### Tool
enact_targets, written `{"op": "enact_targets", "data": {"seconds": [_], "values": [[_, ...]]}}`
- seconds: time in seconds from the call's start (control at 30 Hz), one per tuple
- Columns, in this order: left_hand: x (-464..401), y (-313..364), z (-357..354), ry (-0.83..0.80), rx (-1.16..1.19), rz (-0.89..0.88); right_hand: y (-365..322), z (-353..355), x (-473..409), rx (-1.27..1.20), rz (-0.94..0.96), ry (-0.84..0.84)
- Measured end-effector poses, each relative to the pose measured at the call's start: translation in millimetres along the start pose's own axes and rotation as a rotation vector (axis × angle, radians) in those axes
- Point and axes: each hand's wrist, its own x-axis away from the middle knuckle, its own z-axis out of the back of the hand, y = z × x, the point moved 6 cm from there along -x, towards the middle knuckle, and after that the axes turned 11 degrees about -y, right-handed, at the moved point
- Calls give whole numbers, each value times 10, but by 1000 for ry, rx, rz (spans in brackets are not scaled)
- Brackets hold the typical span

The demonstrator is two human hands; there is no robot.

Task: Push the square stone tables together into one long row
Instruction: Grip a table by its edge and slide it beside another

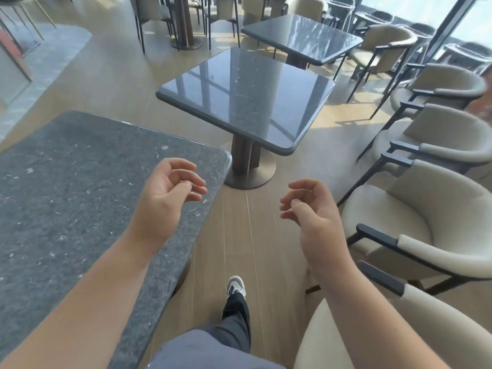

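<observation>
Hands (239,201) empty, loosely curled; near stone table (80,195) cut off at left.

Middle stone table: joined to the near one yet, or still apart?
Apart. Bare floor shows between the middle table and the near table; neither hand touches it.

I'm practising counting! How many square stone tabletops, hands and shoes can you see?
Square stone tabletops: 3 (near tabletop, middle tabletop, far tabletop)
Hands: 2 (left hand, right hand)
Shoes: 1 (shoe)
Total: 6
</observation>
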Motion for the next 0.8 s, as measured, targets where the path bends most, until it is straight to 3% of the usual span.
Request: {"op": "enact_targets", "data": {"seconds": [0.37,0.53,0.8], "values": [[-2353,-375,72,59,10,41,143,285,-2354,86,-69,-80],[-2703,-672,326,159,21,115,477,207,-3096,134,-161,-166],[-2944,-1188,698,480,-20,244,1031,-208,-4243,194,-260,-506]]}}
